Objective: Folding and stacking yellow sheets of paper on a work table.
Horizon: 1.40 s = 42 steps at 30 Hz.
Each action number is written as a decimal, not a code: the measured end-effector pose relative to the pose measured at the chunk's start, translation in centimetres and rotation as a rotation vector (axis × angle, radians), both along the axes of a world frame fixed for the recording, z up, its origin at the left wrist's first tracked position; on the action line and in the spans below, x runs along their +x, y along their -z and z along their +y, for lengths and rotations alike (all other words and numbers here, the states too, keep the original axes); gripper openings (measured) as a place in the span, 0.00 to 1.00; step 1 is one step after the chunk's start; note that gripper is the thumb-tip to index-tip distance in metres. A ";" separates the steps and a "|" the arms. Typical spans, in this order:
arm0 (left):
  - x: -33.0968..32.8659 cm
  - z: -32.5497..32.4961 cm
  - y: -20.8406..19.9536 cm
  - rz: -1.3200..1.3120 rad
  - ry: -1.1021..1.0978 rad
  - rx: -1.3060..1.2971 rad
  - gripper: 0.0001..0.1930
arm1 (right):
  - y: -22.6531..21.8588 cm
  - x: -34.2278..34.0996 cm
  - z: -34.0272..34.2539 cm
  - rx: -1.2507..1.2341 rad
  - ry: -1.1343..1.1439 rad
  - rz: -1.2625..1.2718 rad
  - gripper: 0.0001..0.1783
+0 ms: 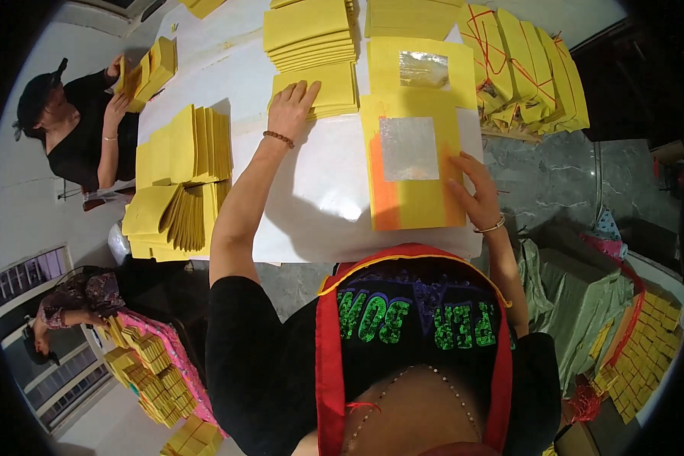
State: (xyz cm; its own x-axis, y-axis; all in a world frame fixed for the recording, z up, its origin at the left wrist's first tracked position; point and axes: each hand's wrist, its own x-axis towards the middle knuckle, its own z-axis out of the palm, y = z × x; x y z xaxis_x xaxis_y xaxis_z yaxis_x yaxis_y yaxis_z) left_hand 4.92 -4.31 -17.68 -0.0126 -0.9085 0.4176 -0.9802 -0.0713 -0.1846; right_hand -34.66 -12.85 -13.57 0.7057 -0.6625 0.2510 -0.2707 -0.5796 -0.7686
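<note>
Matt yellow paper sheets [410, 163] carry a crinkled, shiny silver foil square [408, 148] — the table [311, 197] beneath looks smooth, glossy white — and the right floor [555, 178] is polished grey stone.

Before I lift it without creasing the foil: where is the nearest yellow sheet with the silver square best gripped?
Judging by its flat pose, pinch the yellow sheet at its right edge, from the right, where the right hand already rests. The silver square sits centrally, so edges stay foil-free.
</note>
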 end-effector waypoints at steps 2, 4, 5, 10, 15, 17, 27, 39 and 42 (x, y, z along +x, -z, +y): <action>-0.4 0.2 0.0 0.002 -0.005 0.023 0.23 | 0.0 0.1 0.1 0.005 -0.003 0.011 0.21; -1.0 0.1 0.1 0.030 0.006 0.074 0.23 | 0.0 -0.1 -0.1 -0.006 -0.023 -0.007 0.20; -1.1 0.0 0.0 0.034 -0.002 0.075 0.23 | 0.1 0.0 -0.1 -0.005 -0.031 -0.003 0.20; -0.8 -0.2 0.1 0.006 -0.036 0.189 0.21 | 0.2 0.2 -0.2 0.013 -0.031 0.008 0.20; -1.3 0.1 0.9 0.010 -0.074 0.285 0.25 | 0.2 0.0 -0.3 0.001 -0.063 0.021 0.20; -1.6 0.6 1.6 -0.012 -0.081 0.257 0.27 | 0.2 -0.1 -0.3 0.015 -0.074 0.017 0.20; 0.1 -0.4 0.3 0.168 -0.081 0.383 0.28 | -0.3 0.0 -0.6 -0.184 -0.118 0.091 0.23; -0.8 -0.7 1.0 0.121 -0.179 0.440 0.31 | 1.0 0.4 -0.7 -0.152 -0.207 0.035 0.21; -1.4 -0.5 -0.5 0.163 -0.165 0.397 0.32 | 2.1 0.2 -0.5 -0.073 -0.211 -0.007 0.18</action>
State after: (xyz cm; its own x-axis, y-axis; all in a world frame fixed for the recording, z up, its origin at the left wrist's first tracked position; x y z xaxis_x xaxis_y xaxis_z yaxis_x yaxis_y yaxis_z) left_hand 3.50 -4.84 -17.22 0.1825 -0.9830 0.0213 -0.9803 -0.1836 -0.0735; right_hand -34.47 -13.38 -15.63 0.8251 -0.4799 0.2982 -0.1322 -0.6771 -0.7240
